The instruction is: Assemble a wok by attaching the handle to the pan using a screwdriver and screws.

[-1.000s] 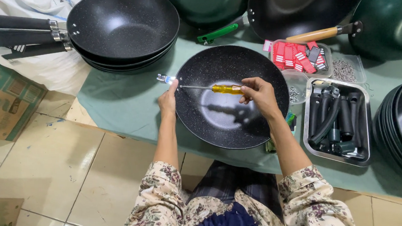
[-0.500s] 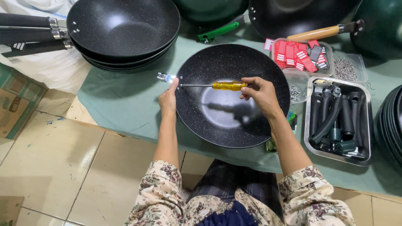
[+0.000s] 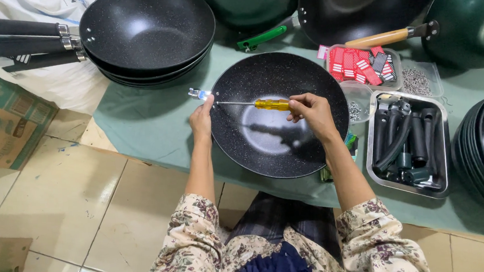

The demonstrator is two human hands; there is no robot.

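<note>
Black speckled pan (image 3: 278, 116) lies on our green surface (image 3: 148, 120); our right hand (image 3: 309, 112) pinches the yellow screwdriver (image 3: 262, 104), while our left hand (image 3: 201, 120) presses on the metal bracket (image 3: 196, 93) at the pan's rim.

Cookware assembly workshop, stacked woks (image 3: 147, 34), handle tray (image 3: 406, 143)
</note>
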